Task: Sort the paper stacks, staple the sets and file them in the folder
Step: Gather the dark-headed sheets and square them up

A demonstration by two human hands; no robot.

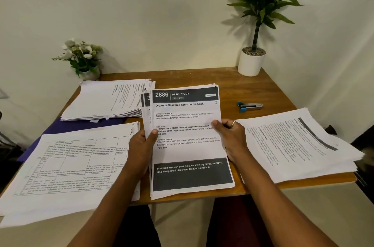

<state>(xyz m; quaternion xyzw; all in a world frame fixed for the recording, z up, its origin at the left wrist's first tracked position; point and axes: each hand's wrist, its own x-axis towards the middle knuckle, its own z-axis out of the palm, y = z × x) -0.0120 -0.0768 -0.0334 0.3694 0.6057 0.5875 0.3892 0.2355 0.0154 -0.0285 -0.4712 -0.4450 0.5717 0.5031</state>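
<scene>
A set of printed sheets, topped by a page headed "2886 Desk / Study", is held up over the middle of the wooden table. My left hand grips its left edge with the thumb on the front. My right hand grips its right edge the same way. A stack with a printed table lies at the front left, another stack at the back left, and a third stack at the right. A blue stapler lies behind the right stack. A purple folder shows under the left stacks.
A tall plant in a white pot stands at the table's back right corner. A small pot of white flowers stands at the back left. The front-left and right stacks overhang the table's edges.
</scene>
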